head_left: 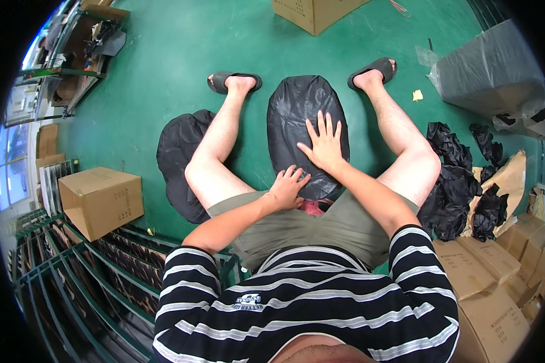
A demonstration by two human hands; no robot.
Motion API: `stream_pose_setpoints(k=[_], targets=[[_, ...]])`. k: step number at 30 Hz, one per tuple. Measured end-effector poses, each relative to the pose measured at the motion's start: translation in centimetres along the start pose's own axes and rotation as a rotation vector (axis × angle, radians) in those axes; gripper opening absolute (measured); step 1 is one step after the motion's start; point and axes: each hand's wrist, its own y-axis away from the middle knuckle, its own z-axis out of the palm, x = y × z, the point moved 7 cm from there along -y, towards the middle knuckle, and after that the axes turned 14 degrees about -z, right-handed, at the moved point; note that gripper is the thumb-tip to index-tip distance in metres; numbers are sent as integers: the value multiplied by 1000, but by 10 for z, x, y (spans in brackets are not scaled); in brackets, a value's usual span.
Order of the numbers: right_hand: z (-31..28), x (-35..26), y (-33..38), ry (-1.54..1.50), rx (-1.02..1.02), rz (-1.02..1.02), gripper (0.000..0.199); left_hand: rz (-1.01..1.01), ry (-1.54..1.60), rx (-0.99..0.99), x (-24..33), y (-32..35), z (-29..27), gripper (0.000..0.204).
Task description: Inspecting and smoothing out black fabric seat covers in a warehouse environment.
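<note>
Between my legs lies a stuffed, oval black fabric bag (306, 109) with a wrinkled, slightly shiny surface. My right hand (326, 144) rests flat on its middle with the fingers spread. At the near left edge of the bag is my left hand (289, 190), its fingers apart and slightly bent over the fabric. A small patch of something red (312, 207) shows at the bag's near end, mostly hidden by the bag and my shorts. A second oval black bag (178, 166) lies by my left leg, partly covered by it.
Crumpled black fabric pieces (456, 190) lie on the right, some on brown paper (510, 181). Cardboard boxes (487, 296) are stacked at the near right. A grey plastic-wrapped bundle (490, 69) stands far right. An open carton (103, 199) and green racks (72, 284) are at the left.
</note>
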Motion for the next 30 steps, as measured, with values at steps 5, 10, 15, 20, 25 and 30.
stream_pose_setpoints(k=[5,10,15,20,25,30], targets=[[29,-3,20,-38,-66,31,81,-32,323,-108,-24,-25,-18,47],[25,-3,20,-34,-121,45,82,-216,574,717,-99,-99,-129,39],[24,-3,16,-46,-144,54,83,-565,568,913,-165,-183,-145,43],[30,-2,18,-89,-207,72,83,-949,637,480,-183,-204,-76,55],[27,-5,14,-126,-217,64,82,-928,661,479,-185,-204,-80,56],[29,-5,13,-113,-238,58,83,-993,671,502,-186,-196,-83,62]])
